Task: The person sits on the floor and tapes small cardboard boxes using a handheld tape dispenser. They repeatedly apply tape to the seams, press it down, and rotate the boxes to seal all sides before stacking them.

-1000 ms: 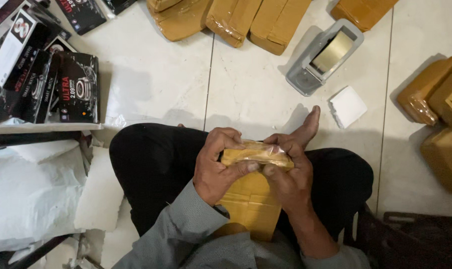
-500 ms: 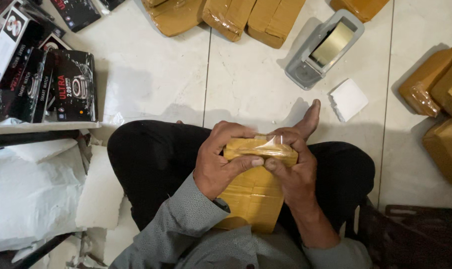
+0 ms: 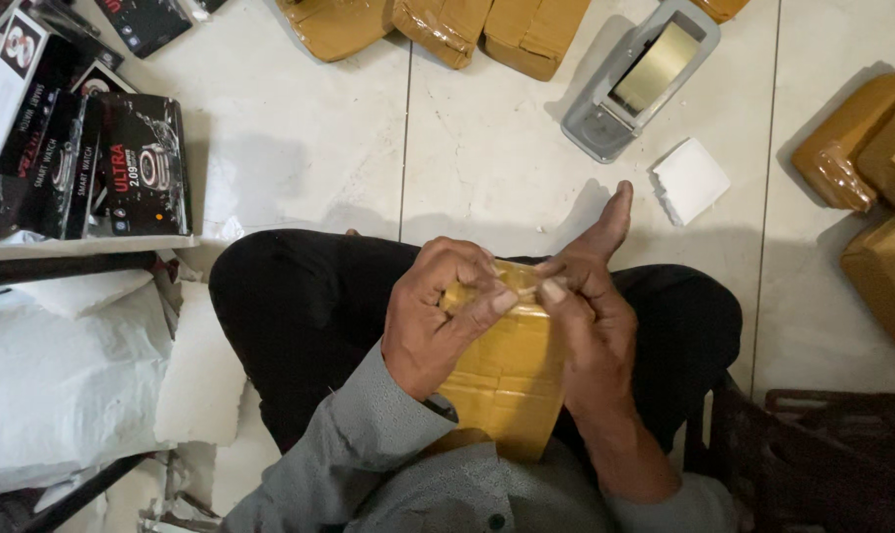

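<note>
Two hands: both fingers pinching the top edge of the brown tape-wrapped rectangular parcel (image 3: 512, 365).
Left hand (image 3: 438, 321): closed on parcel's left corner.
Parcel: upright on lap; likely stiff, light, slick tape; grip edges.
Right hand (image 3: 586, 326): closed on right corner.
Grey tape dispenser (image 3: 635, 84): beyond parcel.

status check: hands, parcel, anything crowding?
Left hand and right hand both pinching top edge of brown taped parcel on lap. Tape dispenser on floor ahead, apart. Nothing blocking.
</note>
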